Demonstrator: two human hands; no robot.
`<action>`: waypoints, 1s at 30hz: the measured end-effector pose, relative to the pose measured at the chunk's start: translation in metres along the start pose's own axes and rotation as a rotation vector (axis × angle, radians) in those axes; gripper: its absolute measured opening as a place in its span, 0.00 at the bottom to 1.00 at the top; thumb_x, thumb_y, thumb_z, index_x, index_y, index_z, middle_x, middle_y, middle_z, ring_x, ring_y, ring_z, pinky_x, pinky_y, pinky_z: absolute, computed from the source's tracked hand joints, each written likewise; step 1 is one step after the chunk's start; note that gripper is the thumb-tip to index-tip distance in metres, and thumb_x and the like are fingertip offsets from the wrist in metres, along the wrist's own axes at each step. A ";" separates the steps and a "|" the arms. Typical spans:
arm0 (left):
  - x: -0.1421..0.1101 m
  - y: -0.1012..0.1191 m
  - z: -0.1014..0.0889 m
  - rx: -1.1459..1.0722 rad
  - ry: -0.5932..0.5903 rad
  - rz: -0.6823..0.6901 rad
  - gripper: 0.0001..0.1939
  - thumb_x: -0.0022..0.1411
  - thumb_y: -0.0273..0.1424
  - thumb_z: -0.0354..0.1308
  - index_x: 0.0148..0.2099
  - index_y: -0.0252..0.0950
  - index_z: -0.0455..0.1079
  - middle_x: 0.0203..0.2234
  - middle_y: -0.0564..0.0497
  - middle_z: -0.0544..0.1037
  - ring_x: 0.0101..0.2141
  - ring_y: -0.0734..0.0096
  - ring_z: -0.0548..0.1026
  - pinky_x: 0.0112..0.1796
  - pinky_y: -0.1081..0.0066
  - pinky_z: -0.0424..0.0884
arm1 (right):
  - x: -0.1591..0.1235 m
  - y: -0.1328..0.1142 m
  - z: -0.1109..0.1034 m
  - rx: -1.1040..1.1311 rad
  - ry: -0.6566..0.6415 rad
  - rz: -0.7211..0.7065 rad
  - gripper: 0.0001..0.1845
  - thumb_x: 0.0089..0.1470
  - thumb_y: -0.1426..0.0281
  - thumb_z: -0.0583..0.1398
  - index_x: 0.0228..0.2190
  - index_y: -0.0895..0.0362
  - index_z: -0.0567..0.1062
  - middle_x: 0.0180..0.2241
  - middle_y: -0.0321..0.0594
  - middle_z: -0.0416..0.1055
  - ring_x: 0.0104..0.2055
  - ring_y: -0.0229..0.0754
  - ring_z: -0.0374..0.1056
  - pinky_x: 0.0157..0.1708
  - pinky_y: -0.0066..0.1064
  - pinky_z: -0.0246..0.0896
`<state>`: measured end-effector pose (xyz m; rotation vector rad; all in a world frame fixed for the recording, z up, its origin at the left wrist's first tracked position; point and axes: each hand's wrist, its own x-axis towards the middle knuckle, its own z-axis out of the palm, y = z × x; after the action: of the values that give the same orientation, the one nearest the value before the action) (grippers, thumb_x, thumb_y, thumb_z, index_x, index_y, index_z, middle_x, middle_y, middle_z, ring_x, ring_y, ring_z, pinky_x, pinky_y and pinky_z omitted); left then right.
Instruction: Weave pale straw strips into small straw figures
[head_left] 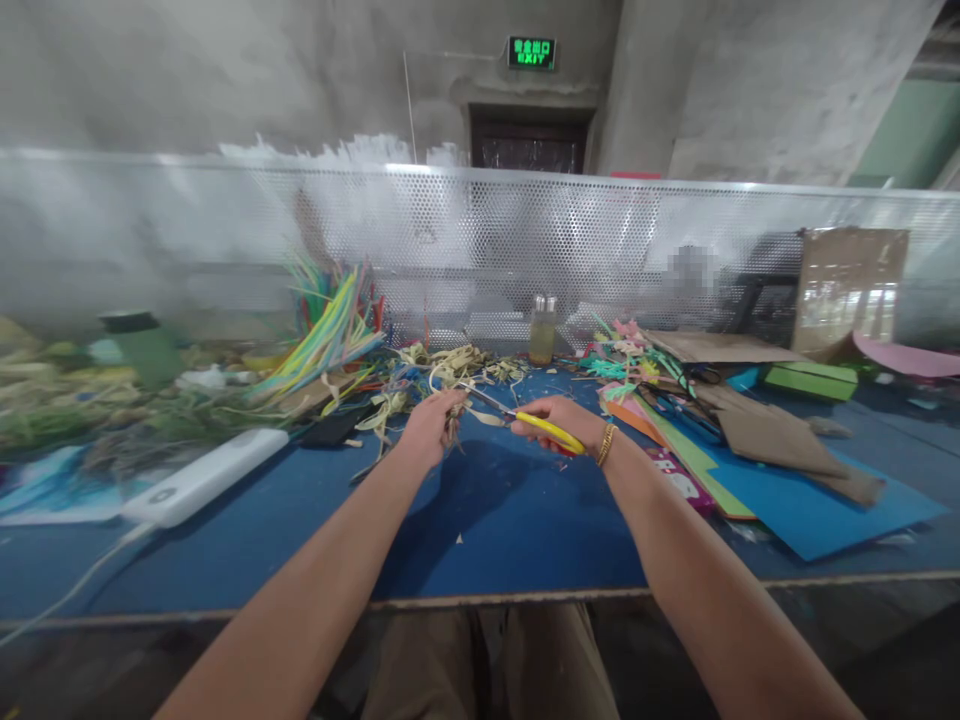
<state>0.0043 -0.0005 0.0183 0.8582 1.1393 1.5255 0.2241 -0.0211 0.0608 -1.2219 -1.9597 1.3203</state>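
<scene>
My right hand (559, 420) is closed round the yellow handles of a pair of scissors (551, 432), whose blades point left toward my other hand. My left hand (433, 428) is closed in a pinch on dry, straw-coloured plant strips (452, 425), and some of them hang below its fingers. A pale strip (487, 415) lies between the two hands, close to the blades. Whether the blades touch it I cannot tell. Behind the hands sits a heap of similar dried strips (450, 362) on the blue table (495, 540).
A white power strip (206, 478) with a cable lies at left. Colourful pipe cleaners (330, 330) stand behind it, near a green-bodied bottle (142, 345). A glass jar (542, 330) stands at the back. Blue paper (817, 510) and cardboard (787, 430) lie at right, before a perforated metal screen (465, 230).
</scene>
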 end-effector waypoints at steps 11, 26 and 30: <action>-0.002 0.002 0.000 0.015 0.003 -0.047 0.08 0.46 0.30 0.65 0.27 0.34 0.70 0.16 0.56 0.69 0.16 0.81 0.64 0.18 0.79 0.59 | 0.000 0.000 -0.002 -0.029 0.013 0.008 0.18 0.48 0.63 0.67 0.39 0.60 0.81 0.17 0.33 0.68 0.16 0.28 0.57 0.18 0.21 0.52; -0.004 0.004 0.002 -0.001 0.036 -0.123 0.07 0.49 0.28 0.64 0.25 0.34 0.69 0.16 0.54 0.70 0.15 0.81 0.64 0.18 0.80 0.60 | -0.003 -0.002 -0.002 -0.050 0.005 0.008 0.17 0.45 0.62 0.68 0.35 0.61 0.80 0.14 0.31 0.65 0.14 0.28 0.56 0.16 0.21 0.48; -0.004 0.005 0.001 -0.012 0.032 -0.138 0.06 0.49 0.27 0.64 0.26 0.34 0.69 0.16 0.55 0.70 0.15 0.81 0.65 0.17 0.80 0.60 | 0.000 0.004 -0.002 -0.057 0.000 -0.012 0.18 0.44 0.61 0.69 0.35 0.60 0.80 0.16 0.30 0.66 0.15 0.27 0.56 0.15 0.21 0.48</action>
<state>0.0052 -0.0047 0.0235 0.7336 1.1869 1.4352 0.2276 -0.0198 0.0586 -1.2349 -2.0141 1.2668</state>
